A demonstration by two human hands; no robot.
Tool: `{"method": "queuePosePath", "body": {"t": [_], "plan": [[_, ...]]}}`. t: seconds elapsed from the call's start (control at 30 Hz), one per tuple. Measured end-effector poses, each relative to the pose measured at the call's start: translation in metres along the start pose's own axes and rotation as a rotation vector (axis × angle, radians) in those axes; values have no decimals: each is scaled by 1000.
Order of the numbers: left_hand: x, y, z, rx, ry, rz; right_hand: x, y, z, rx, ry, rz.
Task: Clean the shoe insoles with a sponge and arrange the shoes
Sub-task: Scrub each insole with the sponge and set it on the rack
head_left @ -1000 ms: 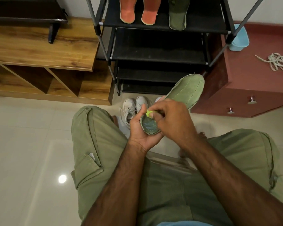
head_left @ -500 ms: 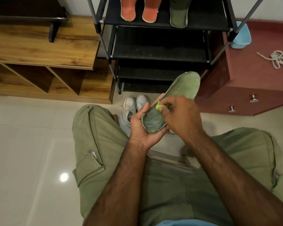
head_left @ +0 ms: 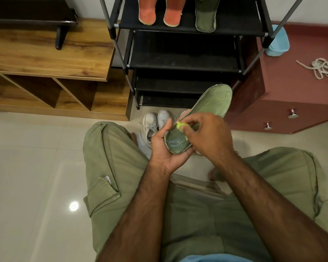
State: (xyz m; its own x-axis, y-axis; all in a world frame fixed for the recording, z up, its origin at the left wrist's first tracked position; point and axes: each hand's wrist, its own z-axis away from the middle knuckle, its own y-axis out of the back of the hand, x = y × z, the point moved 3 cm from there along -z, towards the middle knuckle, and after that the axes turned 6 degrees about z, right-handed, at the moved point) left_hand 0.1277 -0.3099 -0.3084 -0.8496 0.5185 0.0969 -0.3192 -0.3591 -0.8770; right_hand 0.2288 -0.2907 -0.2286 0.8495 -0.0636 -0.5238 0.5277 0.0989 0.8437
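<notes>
green insole in left hand, grip curled; lime sponge on it in right hand, grip pinching

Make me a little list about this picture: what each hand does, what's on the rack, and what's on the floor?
Left hand: holds the green insole by its near end
Right hand: pinches a small yellow-green sponge against that insole
Rack top shelf: two orange insoles, one dark green insole
Floor: pair of white shoes before the rack
Red cabinet: white laces, blue container
</notes>
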Motion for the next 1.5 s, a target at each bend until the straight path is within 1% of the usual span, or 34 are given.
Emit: {"method": "queuePosePath", "body": {"t": [0.03,0.07,0.13,0.2,0.23,0.3,0.33,0.37,0.4,0.5,0.53,0.6,0.73,0.87,0.97,1.03,1.13,1.17,1.23,1.33,1.37,1.43,1.5], "plan": [[-1,0,0,-18,-3,3,2,2,-1,49,-24,20],[-2,0,1,-28,-2,0,2,0,1,53,-22,31],[-2,3,1,-11,4,-14,-2,-8,7,-54,44,-20],[0,4,0,-18,-1,-9,-2,-10,9,-159,64,-181],[1,3,0,-23,-7,-12,1,-5,5,-165,21,-307],[2,1,0,-49,-4,9,7,10,-1,-119,-101,-599],[1,0,0,-60,-2,26,10,17,-4,-105,-139,-682],[1,-2,0,-61,-2,37,11,21,-5,-96,-144,-688],[1,-3,0,-61,1,44,13,22,-7,-81,-121,-608],[1,-5,1,-75,9,65,21,20,-12,18,-30,-140],[2,-5,1,-80,7,70,22,21,-13,49,-31,-76],[3,-5,1,-86,-1,78,21,21,-12,52,-20,-99],[4,-6,2,-67,-10,72,11,18,-3,58,78,-105],[3,-7,4,-54,-7,61,1,5,8,8,167,23],[3,-3,4,-48,-10,67,-2,-1,9,8,245,74],[3,-3,6,-54,-7,80,6,4,2,21,229,115],[3,-5,7,-48,5,87,25,16,-15,59,133,149],[3,-6,7,-43,4,82,27,17,-16,58,129,144],[4,-6,6,-30,-12,69,18,12,-9,2,208,110],[4,1,3,-18,-17,74,-1,3,14,-95,419,63],[3,2,3,-23,-17,72,0,4,15,-112,436,52],[2,1,2,-49,-6,63,14,8,3,-59,394,70],[2,-2,2,-87,10,84,33,12,-11,30,300,113]]}}
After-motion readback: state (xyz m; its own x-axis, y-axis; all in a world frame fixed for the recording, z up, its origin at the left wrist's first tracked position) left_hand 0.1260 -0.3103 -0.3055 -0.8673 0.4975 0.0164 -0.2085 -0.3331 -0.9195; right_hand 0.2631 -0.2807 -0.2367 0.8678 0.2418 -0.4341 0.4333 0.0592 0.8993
